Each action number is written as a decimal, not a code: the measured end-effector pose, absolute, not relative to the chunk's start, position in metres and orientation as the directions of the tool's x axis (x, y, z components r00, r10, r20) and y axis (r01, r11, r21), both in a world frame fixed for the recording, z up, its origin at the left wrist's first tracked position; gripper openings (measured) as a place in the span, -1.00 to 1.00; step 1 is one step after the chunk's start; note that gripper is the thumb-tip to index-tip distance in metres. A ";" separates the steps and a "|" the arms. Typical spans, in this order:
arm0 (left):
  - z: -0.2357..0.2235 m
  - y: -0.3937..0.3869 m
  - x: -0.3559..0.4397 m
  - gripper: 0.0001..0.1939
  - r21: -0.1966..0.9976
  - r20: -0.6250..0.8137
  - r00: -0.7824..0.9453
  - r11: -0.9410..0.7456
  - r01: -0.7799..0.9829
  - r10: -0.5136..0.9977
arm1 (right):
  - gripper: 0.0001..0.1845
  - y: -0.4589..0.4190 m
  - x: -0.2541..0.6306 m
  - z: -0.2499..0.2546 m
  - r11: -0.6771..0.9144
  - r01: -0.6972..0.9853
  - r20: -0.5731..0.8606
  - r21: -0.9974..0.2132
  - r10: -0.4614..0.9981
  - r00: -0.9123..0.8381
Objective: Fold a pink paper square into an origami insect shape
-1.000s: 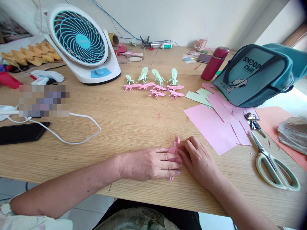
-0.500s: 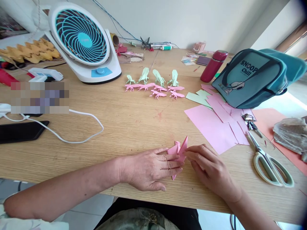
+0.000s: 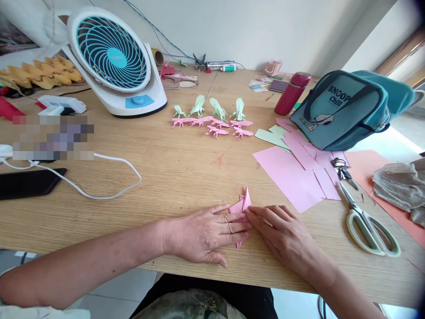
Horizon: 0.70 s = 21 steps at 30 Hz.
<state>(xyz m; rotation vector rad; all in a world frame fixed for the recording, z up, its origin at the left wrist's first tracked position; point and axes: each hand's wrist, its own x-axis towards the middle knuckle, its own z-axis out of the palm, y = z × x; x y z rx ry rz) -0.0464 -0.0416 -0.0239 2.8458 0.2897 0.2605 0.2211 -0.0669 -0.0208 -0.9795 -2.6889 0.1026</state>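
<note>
A small piece of folded pink paper (image 3: 237, 207) lies on the table near its front edge, with a narrow pointed flap standing out at its far side and a thin tip showing nearest me. My left hand (image 3: 202, 232) rests flat across it, fingers stretched and spread, covering its middle. At the paper's right edge, my right hand (image 3: 287, 232) has thumb and fingertips pressed together on the base of the flap. Farther off stand several folded pink paper insects (image 3: 217, 131) and taller green ones (image 3: 217, 108).
Cut pink sheets (image 3: 292, 177) and green strips (image 3: 274, 137) lie to the right, beside keys (image 3: 343, 170) and scissors (image 3: 368, 230). Behind are a teal bag (image 3: 341, 110) and a red flask (image 3: 292, 94). A fan (image 3: 139, 102), a white cable (image 3: 133, 166) and a black phone (image 3: 29, 181) occupy the left.
The pointed flap swung out to the right with my right hand, then came back leftward over the paper. My left thumb has spread away from the fingers; that hand stays on the paper.
</note>
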 end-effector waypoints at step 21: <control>-0.019 -0.044 -0.048 -0.37 0.261 0.087 0.962 -0.938 0.229 0.259 | -0.45 -0.072 0.218 -0.021 0.617 0.675 0.139 -0.404 0.771 -0.622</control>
